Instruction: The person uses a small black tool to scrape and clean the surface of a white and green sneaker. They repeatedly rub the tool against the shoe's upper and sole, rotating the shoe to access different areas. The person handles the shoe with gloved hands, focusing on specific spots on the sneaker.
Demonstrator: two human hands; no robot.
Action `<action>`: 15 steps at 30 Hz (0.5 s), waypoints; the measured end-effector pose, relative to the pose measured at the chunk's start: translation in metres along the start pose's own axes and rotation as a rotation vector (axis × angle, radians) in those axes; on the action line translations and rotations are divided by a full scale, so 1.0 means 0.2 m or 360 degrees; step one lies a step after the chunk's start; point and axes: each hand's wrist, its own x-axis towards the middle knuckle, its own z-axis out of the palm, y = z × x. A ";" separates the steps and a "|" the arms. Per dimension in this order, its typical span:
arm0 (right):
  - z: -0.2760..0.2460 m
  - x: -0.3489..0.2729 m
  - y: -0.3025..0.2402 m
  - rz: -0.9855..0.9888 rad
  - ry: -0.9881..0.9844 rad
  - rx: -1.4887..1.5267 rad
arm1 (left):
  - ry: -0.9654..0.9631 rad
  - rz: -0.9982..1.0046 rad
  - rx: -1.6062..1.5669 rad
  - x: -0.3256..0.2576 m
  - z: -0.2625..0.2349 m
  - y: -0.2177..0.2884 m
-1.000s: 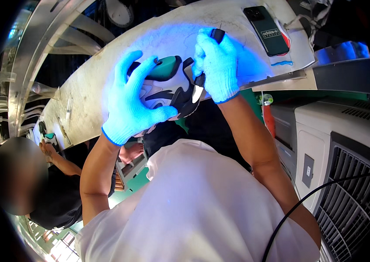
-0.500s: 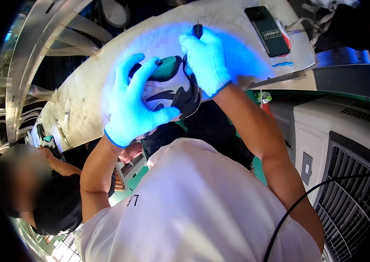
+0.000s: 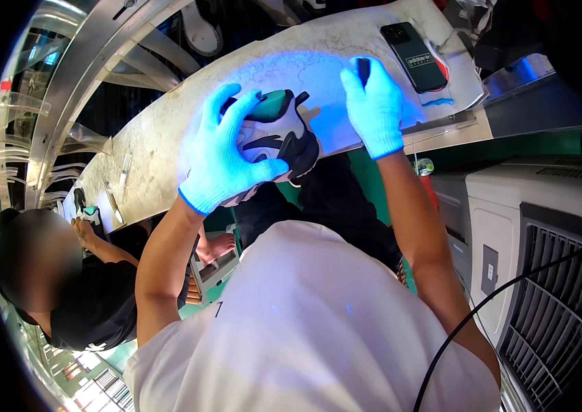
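A white, black and teal sneaker [image 3: 274, 141] is tilted over the table's near edge. My left hand [image 3: 226, 154], in a knit glove lit bright blue, is closed round its side, with the thumb across the near part and the fingers over the top by the teal lining. To the right, apart from the shoe, my gloved right hand [image 3: 373, 106] is closed on a slim black-handled tool [image 3: 362, 69]. Only its dark end shows above the fingers; the rest is hidden in my fist.
The worn, pale table [image 3: 160, 137] curves from left to right under a blue glow. A dark phone [image 3: 414, 58] lies at its far right, near a blue strip [image 3: 438, 102]. At the left, a person [image 3: 85, 288] handles another shoe [image 3: 90, 214]. A grey vented machine [image 3: 510, 226] stands at right.
My right hand has moved right with the black-handled tool, away from the shoe. The shoe's heel side now shows more fully. My left hand keeps its grip, and the whole view has shifted slightly.
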 end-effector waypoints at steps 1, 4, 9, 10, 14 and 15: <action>-0.02 0.02 0.02 -0.0238 0.0052 -0.0563 | -0.0002 0.0017 0.0032 0.00 -0.01 0.01; -0.07 0.01 0.04 -0.0504 0.0205 -0.1024 | -0.0007 0.0015 0.0066 -0.01 -0.02 0.03; -0.21 -0.34 -0.22 0.0171 -0.0911 0.0276 | 0.0026 0.0045 0.0047 -0.06 -0.04 0.06; -0.19 -0.40 -0.22 0.0204 -0.1049 0.0353 | 0.0059 0.0080 0.0039 -0.06 -0.03 0.06; -0.04 -0.48 -0.09 -0.0105 -0.0963 0.0477 | 0.0092 0.0117 -0.0008 -0.07 -0.02 0.06; -0.02 -0.47 -0.10 0.0037 -0.0999 0.0649 | 0.0105 0.0140 0.0009 -0.07 -0.02 0.05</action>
